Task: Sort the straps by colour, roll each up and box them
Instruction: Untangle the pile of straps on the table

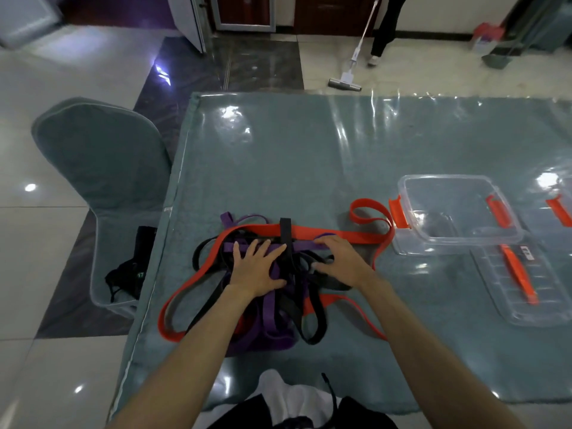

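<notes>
A tangled heap of straps lies near the table's front edge: red-orange straps (334, 235), purple straps (272, 329) and black straps (286, 233) mixed together. My left hand (257, 269) lies flat on the heap with its fingers spread. To its right, my right hand (340, 261) rests on the heap with bent fingers, fingertips on the purple and black straps. A clear plastic box (458, 209) with orange clips stands open and empty at the right, touching a loop of red-orange strap.
The box's clear lid (523, 283) lies in front of the box. A second box's orange clip (558, 209) shows at the right edge. A covered chair (102, 168) stands left of the table. A person mops the floor (380, 32) beyond the table.
</notes>
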`<state>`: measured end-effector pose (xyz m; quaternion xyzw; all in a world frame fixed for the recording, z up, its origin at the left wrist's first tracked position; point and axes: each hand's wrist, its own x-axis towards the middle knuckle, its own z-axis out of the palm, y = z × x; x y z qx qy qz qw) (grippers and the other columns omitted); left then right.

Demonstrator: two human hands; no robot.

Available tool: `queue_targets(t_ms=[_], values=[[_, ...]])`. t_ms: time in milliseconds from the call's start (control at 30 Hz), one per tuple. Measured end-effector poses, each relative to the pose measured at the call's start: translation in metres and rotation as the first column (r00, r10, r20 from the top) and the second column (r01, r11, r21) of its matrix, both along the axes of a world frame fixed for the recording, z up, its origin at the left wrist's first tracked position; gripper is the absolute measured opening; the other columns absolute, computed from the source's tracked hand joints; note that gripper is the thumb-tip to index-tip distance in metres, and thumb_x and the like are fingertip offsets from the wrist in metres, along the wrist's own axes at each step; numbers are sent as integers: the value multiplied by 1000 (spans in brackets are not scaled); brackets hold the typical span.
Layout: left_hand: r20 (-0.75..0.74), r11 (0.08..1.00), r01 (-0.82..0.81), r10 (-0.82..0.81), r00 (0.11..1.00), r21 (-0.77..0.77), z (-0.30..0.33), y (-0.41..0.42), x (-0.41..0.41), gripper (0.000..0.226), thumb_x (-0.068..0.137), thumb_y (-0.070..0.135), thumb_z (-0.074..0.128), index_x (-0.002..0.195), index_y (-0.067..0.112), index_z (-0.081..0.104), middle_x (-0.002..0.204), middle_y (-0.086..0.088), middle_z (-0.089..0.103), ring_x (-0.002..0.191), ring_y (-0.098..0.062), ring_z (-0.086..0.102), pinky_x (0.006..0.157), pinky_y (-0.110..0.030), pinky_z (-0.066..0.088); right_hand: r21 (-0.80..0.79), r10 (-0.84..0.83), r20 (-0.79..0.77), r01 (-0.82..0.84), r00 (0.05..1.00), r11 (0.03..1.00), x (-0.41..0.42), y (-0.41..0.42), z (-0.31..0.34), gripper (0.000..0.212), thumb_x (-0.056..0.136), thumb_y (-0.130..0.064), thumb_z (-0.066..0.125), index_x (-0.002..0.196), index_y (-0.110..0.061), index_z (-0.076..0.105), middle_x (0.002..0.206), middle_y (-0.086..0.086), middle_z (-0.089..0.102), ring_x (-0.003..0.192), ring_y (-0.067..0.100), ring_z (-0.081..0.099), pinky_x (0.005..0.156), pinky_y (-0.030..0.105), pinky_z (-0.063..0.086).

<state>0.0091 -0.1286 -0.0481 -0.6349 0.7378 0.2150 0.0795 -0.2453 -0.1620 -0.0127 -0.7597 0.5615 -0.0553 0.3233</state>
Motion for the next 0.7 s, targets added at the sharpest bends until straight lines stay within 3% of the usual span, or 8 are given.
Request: queue_targets(t_ms=[100, 200, 300, 400, 500, 600, 667, 700], values=[[-105, 992, -80, 70, 992, -96, -5, -2, 4, 101, 87, 73, 62, 166, 47, 5, 172, 8, 28, 159, -23, 22, 125, -68, 7, 32, 121, -166, -117, 979, 993, 5, -5, -10, 80, 73, -59, 85, 142, -29, 59, 152, 4, 41, 143, 25, 33, 115, 47, 36], [-189, 981, -168, 148, 971, -95, -9, -5, 5, 108, 85, 71, 67, 168, 35, 8, 167, 5, 39, 157, -21, 30, 126, -63, 8, -132, 213, -323, -267, 922, 955, 7, 4, -23, 56, 79, -59, 79, 129, -37, 70, 138, 0, 47, 134, 24, 42, 104, 41, 38], [-209, 976, -202, 182, 961, -78, -10, -10, 7, 107, 85, 72, 67, 168, 28, 15, 166, 0, 40, 156, -22, 32, 129, -60, 7, -159, 110, -198, -142, 974, 977, 7, 6, -23, 33, 95, -37, 69, 125, -26, 74, 123, 3, 66, 118, 27, 63, 95, 40, 49], [-202, 975, -185, 158, 967, -121, -5, -12, 8, 100, 87, 70, 66, 167, 30, 20, 170, 2, 32, 157, -25, 28, 128, -63, 6, -81, -207, 157, 221, 966, 972, 2, -4, -5, 19, 104, -13, 57, 118, -5, 69, 95, 9, 76, 82, 32, 76, 74, 40, 60], [-70, 973, -96, 83, 994, -209, 8, -3, -1, 95, 89, 64, 70, 166, 33, 24, 172, -4, 25, 161, -31, 14, 126, -68, 0, 219, -480, 528, 434, 701, 874, -3, -20, 33, 15, 111, -7, 41, 110, 1, 54, 73, 5, 75, 44, 23, 67, 45, 28, 55], [-37, 887, 42, -67, 997, -461, 17, 18, -20, 72, 87, 47, 78, 151, 23, 55, 167, -13, 37, 159, -33, 25, 126, -68, 11, 548, -645, 661, 341, 383, 764, 4, -33, 72, 17, 113, -10, 39, 110, 0, 53, 74, 13, 76, 49, 24, 70, 46, 33, 59], [-146, 793, 129, -265, 953, -596, 16, 32, -32, 46, 95, 49, 69, 130, 19, 72, 150, -9, 59, 148, -29, 47, 128, -63, 14, 676, -702, 647, 203, 298, 709, 14, -36, 92, 21, 111, -11, 42, 111, 0, 59, 80, 13, 78, 59, 23, 74, 53, 33, 62], [-215, 848, 170, -313, 925, -502, 19, 38, -36, 55, 99, 61, 55, 131, 20, 72, 145, -5, 63, 145, -25, 50, 130, -60, 5, 714, -715, 641, 126, 277, 689, 19, -36, 100, 23, 110, -11, 42, 112, 1, 62, 85, 13, 79, 65, 22, 76, 58, 33, 63]])
